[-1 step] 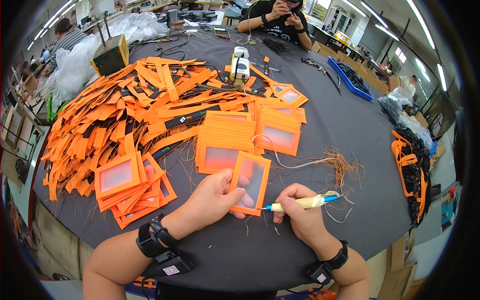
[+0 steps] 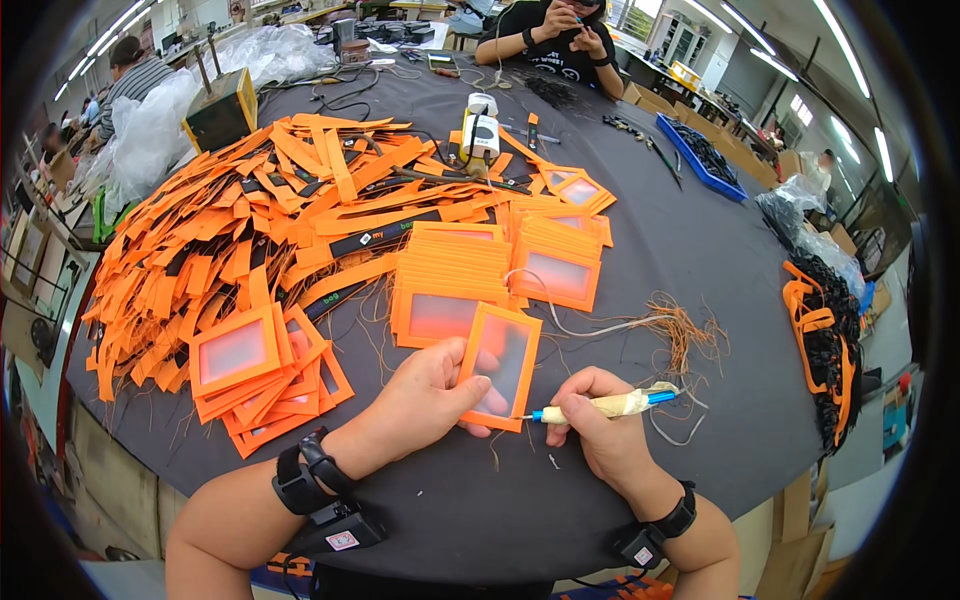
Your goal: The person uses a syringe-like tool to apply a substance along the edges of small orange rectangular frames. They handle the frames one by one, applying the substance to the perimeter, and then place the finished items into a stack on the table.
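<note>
My left hand [image 2: 425, 388] grips an orange-bordered card holder [image 2: 512, 350] with a clear window, thumb on its front and fingers behind it. My right hand [image 2: 608, 430] closes round a corded pen-shaped tool [image 2: 622, 404], blue with cream tape on its handle, resembling a soldering iron. Its thin metal tip meets the holder's lower right edge, where a loose thread hangs below. Beyond my left hand lie neat rows of similar card holders [image 2: 450, 265]. A looser stack of them [image 2: 235, 355] sits to the left of my left wrist.
A large heap of orange and black straps [image 2: 220, 220] covers the left of the dark table. Cut threads [image 2: 685, 335] cluster beside the tool's cord. A blue tray [image 2: 700, 158] holds black parts at far right. Across the table, a person [image 2: 555, 40] works with both hands.
</note>
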### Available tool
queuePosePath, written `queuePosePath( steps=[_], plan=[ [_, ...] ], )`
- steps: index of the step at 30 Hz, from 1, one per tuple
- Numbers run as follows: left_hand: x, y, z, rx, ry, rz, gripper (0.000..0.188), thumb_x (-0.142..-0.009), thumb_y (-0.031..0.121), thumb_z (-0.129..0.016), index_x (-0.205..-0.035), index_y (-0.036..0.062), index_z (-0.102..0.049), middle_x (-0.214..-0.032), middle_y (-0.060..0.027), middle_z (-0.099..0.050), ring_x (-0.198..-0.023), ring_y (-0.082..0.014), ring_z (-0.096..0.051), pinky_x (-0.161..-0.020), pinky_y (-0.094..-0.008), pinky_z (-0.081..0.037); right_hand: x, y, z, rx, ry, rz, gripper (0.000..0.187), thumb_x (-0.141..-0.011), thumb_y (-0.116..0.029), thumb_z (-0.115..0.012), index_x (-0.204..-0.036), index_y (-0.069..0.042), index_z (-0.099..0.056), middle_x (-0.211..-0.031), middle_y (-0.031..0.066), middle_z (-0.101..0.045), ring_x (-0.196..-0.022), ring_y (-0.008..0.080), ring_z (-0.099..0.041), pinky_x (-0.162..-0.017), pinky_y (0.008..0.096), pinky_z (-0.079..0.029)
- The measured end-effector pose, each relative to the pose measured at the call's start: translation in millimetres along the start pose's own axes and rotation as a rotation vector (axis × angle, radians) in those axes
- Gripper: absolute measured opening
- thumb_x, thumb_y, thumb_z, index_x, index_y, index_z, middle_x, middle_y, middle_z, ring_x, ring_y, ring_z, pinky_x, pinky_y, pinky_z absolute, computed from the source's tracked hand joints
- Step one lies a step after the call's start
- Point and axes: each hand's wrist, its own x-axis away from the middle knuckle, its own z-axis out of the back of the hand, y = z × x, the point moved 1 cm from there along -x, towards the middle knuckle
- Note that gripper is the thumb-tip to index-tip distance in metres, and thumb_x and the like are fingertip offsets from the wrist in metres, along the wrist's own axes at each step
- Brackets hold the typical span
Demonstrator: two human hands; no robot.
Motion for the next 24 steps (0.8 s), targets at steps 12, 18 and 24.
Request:
queuePosePath(
  steps=[12,18,24],
  plan=[
    [0.1,-0.2,0.1,0.016,0.002,0.002,0.028,-0.095,0.009,-0.050,-0.119,-0.0045,-0.045,-0.093,-0.0089,-0.063,-0.081,-0.0129,-0.064,-0.067,-0.0259,-0.058,-0.6,1.1,0.6,-0.002,-0.004,0.010,0.010,-0.090,-0.010,-0.059,-0.090,0.000,-0.057,-0.079,0.0075,-0.063,-0.062,0.0101,-0.062,-0.058,0.0226,-0.052],
    [0.4,1.2,0.5,0.016,-0.004,0.013,0.029,-0.095,0.008,-0.049,-0.120,-0.0046,-0.044,-0.095,-0.0130,-0.064,-0.083,-0.0151,-0.065,-0.067,-0.0255,-0.057,0.6,-0.6,1.8,-0.054,-0.011,-0.001,0.009,-0.090,-0.009,-0.058,-0.088,-0.001,-0.056,-0.076,0.0079,-0.062,-0.060,0.0117,-0.061,-0.056,0.0242,-0.051],
    [-0.7,0.0,1.6,0.095,0.020,-0.034,0.027,-0.094,0.006,-0.050,-0.119,-0.0034,-0.044,-0.099,-0.0136,-0.062,-0.088,-0.0162,-0.065,-0.068,-0.0262,-0.058,0.2,2.8,4.6,-0.142,0.015,0.092,0.011,-0.091,-0.011,-0.055,-0.087,-0.001,-0.054,-0.071,0.0090,-0.060,-0.057,0.0154,-0.059,-0.053,0.0270,-0.049]
  ],
)
